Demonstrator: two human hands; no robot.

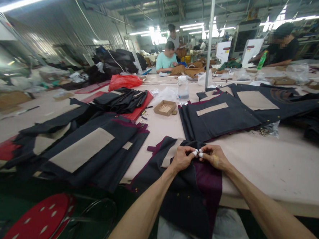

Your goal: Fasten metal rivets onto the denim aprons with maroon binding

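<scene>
A dark navy garment piece (187, 193) with a purple lining and a tan patch lies over the near edge of the pale table (267, 158), hanging down toward my lap. My left hand (182, 158) and my right hand (213, 157) meet at its top edge. Both pinch the cloth with taped fingertips, which touch each other. What sits between the fingertips besides cloth is too small to make out.
Stacks of similar navy pieces with tan patches lie at left (87, 149) and behind (221, 114). A small cardboard box (165, 107), a clear bottle (182, 87), a red bag (124, 82) and a metal post (210, 39) stand farther back. A red stool (40, 218) is lower left. Other people work beyond.
</scene>
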